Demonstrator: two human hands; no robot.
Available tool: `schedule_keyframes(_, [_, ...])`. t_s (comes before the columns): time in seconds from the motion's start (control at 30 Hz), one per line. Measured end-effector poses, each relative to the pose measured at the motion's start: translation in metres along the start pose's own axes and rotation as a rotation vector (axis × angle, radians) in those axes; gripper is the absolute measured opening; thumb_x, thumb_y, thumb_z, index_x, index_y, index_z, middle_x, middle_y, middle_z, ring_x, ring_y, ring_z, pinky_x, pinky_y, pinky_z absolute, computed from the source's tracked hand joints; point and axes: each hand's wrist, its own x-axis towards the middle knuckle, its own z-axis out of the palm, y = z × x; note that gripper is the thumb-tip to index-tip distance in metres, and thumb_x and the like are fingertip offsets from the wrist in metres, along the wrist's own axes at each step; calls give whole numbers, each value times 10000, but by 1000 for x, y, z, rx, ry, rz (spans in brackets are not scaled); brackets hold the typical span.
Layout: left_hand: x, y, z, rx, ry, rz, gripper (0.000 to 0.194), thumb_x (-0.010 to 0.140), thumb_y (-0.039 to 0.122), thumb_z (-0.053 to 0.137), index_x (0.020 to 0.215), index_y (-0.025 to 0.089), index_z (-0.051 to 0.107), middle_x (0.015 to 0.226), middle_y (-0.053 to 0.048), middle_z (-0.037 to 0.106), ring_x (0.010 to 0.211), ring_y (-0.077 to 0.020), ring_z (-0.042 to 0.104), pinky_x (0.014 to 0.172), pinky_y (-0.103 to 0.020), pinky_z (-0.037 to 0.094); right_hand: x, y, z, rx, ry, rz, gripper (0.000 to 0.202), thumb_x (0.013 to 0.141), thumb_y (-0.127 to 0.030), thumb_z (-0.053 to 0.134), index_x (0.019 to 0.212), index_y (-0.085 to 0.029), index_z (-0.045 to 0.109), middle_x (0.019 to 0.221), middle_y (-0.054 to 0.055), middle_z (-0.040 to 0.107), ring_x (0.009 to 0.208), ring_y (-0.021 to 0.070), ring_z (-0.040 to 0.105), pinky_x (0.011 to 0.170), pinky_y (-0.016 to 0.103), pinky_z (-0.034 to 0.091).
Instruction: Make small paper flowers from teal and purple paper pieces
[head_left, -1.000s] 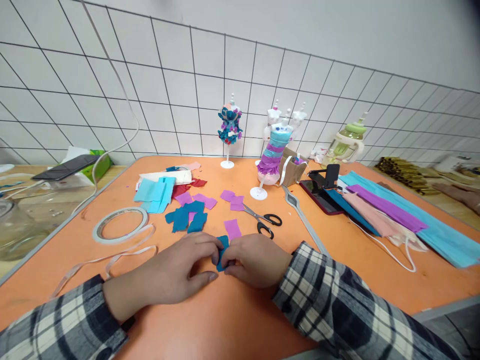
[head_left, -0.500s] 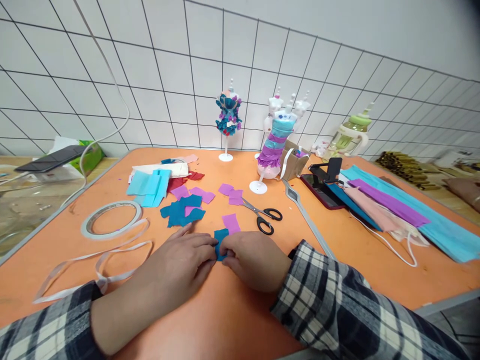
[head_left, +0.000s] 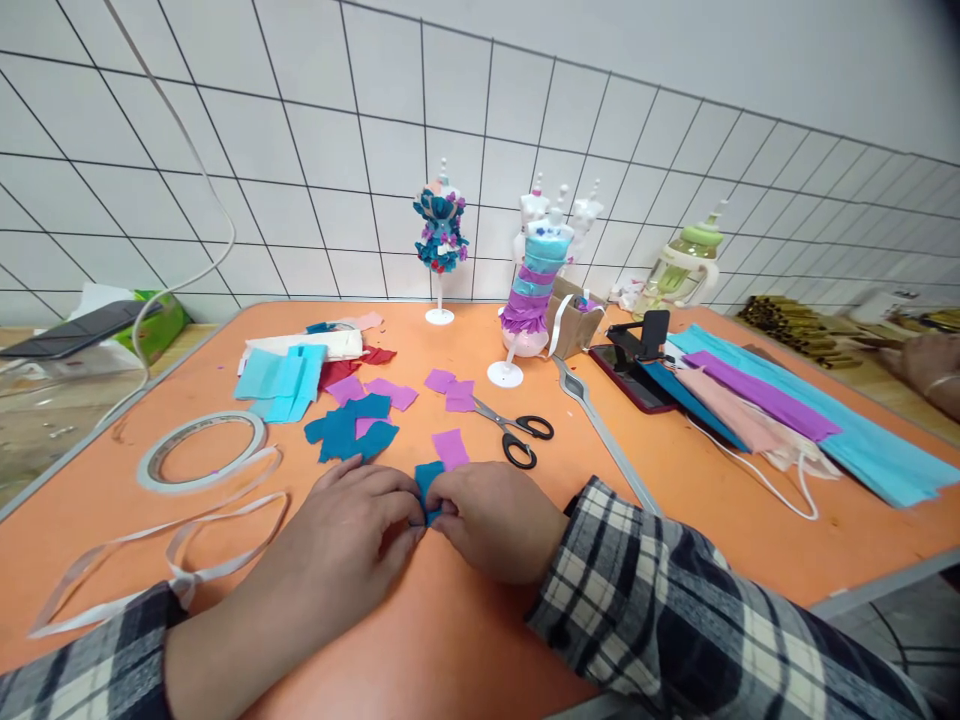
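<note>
The teal scrap [head_left: 428, 478] is mostly hidden between the fingertips of the left hand [head_left: 352, 540] and the right hand [head_left: 495, 525]; its shape cannot be told. Both sleeves run off the bottom edge. At the right edge, another person's hand [head_left: 930, 370] is cut off and blurred. The phone [head_left: 71, 330] at far left is cut by the edge. The red paper [head_left: 352, 365] lies partly under the light-blue sheets [head_left: 281, 375].
</note>
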Motion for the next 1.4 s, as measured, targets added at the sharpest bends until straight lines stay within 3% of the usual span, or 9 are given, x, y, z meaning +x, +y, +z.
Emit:
schedule_keyframes(0.17, [-1,0,2,25,39,5,216,915,294,542,782,280,712,1009,-24,755,971,-276,681,991,-537,416,-2,-5,-3,-62,-2,59,156,969,-294,601,962,-244,749,928,23,750,827,188,645,639,305,319])
schedule_keyframes(0.37, [-5,-2,6,39,109,-12,175,894,350,595,987,296,733,1116,-49,748,1070,-319,668,1064,-585,361,-1,-5,-2,-68,-21,52,184,975,-265,568,947,-224,745,918,39,735,802,180,632,636,294,339])
schedule_keyframes(0.63, [-2,-3,4,71,56,3,242,936,297,505,865,297,737,998,-12,751,1020,-295,682,1069,-583,328,-2,-5,-2,-86,10,40,184,987,-325,592,1005,-231,748,962,48,724,817,197,641,626,304,348])
schedule_keyframes(1.03, [-3,-3,2,93,58,23,198,924,303,549,874,305,740,1019,-4,753,1062,-286,663,1112,-589,291,0,-1,-3,-78,-2,32,178,986,-313,614,908,-220,744,923,28,721,840,178,637,659,296,359])
schedule_keyframes(1.23, [-5,-1,-1,112,39,41,250,960,280,506,877,320,739,1034,3,748,1083,-274,662,1113,-613,273,-2,-3,-3,-79,0,13,167,997,-314,606,1015,-228,748,964,27,721,842,176,636,666,295,369])
schedule_keyframes(1.4, [-4,1,-1,128,53,40,221,955,289,514,907,304,729,1036,-5,750,1091,-275,657,1125,-607,271,-1,-3,-3,-113,-3,16,189,999,-296,582,967,-223,754,949,31,703,828,182,634,646,298,373])
